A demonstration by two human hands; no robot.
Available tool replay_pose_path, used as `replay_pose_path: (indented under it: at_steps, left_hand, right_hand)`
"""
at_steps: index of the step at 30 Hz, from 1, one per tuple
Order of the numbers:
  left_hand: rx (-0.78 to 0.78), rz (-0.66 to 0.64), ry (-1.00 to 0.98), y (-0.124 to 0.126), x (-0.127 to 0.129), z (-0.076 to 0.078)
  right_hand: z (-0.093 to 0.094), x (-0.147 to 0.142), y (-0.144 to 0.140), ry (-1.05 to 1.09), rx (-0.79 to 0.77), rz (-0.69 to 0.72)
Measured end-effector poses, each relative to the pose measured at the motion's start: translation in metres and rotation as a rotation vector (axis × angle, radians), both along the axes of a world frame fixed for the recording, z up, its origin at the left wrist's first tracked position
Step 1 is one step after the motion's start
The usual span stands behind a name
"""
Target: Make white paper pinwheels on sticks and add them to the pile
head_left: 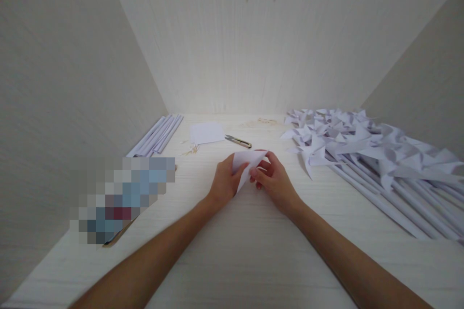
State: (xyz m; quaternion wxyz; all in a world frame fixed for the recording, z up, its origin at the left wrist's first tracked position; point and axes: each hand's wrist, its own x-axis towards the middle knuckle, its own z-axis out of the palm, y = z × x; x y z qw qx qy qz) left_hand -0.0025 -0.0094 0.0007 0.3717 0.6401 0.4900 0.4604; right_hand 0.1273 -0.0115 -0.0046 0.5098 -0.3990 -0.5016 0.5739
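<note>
A white sheet of paper [248, 158], partly folded or curved with a pointed corner, is held above the table between my hands. My left hand [224, 179] grips its left side, the thumb pressed on the near face. At the pointed right corner, my right hand [274, 178] has its fingers curled against the paper; its thumb is bent in front of them. Just beyond the paper lie thread snips [238, 141]. A flat white paper stack [207, 133] is farther back, to the left of the snips.
Many paper pinwheels [357, 137] on rolled-paper sticks [395, 198] are piled at right. Rolled paper tubes [159, 135] lie at back left, above a pixelated item [126, 203]. Small thin pieces [192, 149] lie near the stack. Walls [232, 58] enclose the table.
</note>
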Motion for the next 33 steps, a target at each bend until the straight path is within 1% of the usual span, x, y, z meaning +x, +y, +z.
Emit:
replay_pose_path:
  at_steps: [1, 2, 3, 5, 7, 8, 12, 14, 17, 19, 23, 25, 27, 30, 33]
  left_hand:
    - [-0.001, 0.054, 0.016, 0.001, 0.001, 0.0]
    - [0.0, 0.08, 0.022, 0.002, 0.0, -0.001]
    - [0.006, 0.08, 0.016, 0.004, -0.001, -0.002]
    - [-0.007, 0.017, -0.01, 0.009, -0.005, -0.004]
    - [-0.061, -0.039, -0.019, 0.014, -0.011, -0.005]
    - [-0.097, -0.057, -0.034, 0.017, -0.015, -0.005]
    - [-0.285, -0.19, -0.182, 0.023, -0.027, -0.003]
    - [-0.316, -0.198, -0.283, 0.024, -0.032, -0.001]
    - [-0.313, -0.175, -0.435, 0.027, -0.038, -0.001]
    - [-0.304, -0.187, -0.509, 0.029, -0.04, -0.002]
    - [-0.212, -0.187, -0.54, 0.031, -0.04, -0.007]
    - [-0.175, -0.164, -0.518, 0.032, -0.037, -0.009]
    - [-0.156, -0.1, -0.493, 0.031, -0.035, -0.009]
    - [-0.121, 0.039, -0.4, 0.03, -0.032, -0.008]
    - [-0.077, 0.128, -0.257, 0.027, -0.031, -0.005]
  right_hand:
    - [0.001, 0.001, 0.0, 0.029, 0.013, -0.008]
    - [0.001, 0.003, 0.001, 0.054, 0.032, -0.011]
    - [0.002, 0.006, 0.002, 0.074, 0.061, 0.0]
    - [0.003, 0.014, 0.006, 0.077, 0.117, 0.05]
    - [0.002, 0.023, 0.011, 0.018, 0.134, 0.116]
    - [0.002, 0.028, 0.014, -0.011, 0.134, 0.115]
    - [-0.001, 0.037, 0.02, -0.096, 0.079, 0.049]
    - [-0.003, 0.04, 0.022, -0.111, 0.088, -0.018]
    - [-0.006, 0.043, 0.024, -0.116, 0.066, -0.099]
    - [-0.008, 0.044, 0.025, -0.122, 0.025, -0.128]
    - [-0.007, 0.043, 0.026, -0.107, -0.02, -0.167]
    - [-0.007, 0.041, 0.025, -0.091, -0.03, -0.174]
    - [-0.007, 0.04, 0.025, -0.076, -0.004, -0.181]
    - [-0.006, 0.038, 0.025, -0.113, 0.126, -0.222]
    - [-0.003, 0.036, 0.023, -0.243, 0.234, -0.255]
